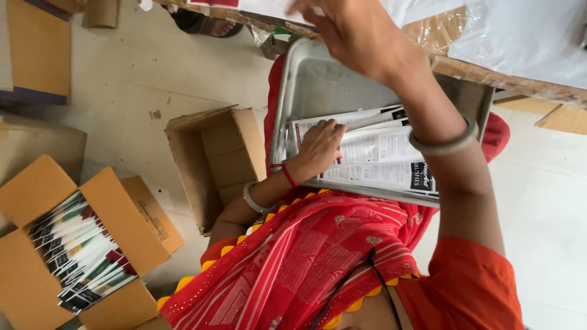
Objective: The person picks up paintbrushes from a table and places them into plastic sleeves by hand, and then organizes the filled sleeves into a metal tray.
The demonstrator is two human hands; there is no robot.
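The left hand, fingers spread, is pinning flat printed white packets inside a grey metal tray, steadying them, while the right hand, fingers blurred beyond telling, is reaching to the worktop.

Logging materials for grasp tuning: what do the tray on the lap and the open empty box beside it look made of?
Tray: seemingly metal, dull grey brushed sheen, thin rolled rim.
Empty box: corrugated cardboard, matte brown, raw-edged flaps.
Left hand rests on packets in the tray: apparently glossy printed film or card.

One head camera — looking steeply down, close over the lap.
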